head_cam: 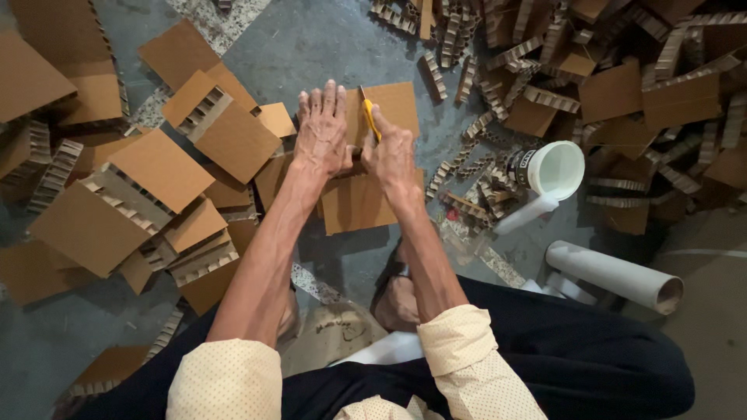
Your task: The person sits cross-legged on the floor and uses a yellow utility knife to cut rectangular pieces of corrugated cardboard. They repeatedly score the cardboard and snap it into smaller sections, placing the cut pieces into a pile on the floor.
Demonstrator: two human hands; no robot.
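Board: your cardboard panel (359,202) lies flat on the grey floor (311,47) at centre, straight ahead of your knees; it is brown and looks light and stiff, but probably creases easily.
Left hand: your left hand (320,134) presses palm down on the panel, fingers spread toward 12 o'clock, clamped on nothing.
Right hand: your right hand (391,155) is closed around a yellow knife (370,118), touching the left hand at 3 o'clock.
Grip: judge the flat face the safest hold, well away from the blade line; the edges look crushable.
Surroundings: loose panels (148,167) lie at 9 o'clock, honeycomb strips (498,93) at 1 o'clock, a white tub (554,169) and tube (615,276) at 3 to 4 o'clock.
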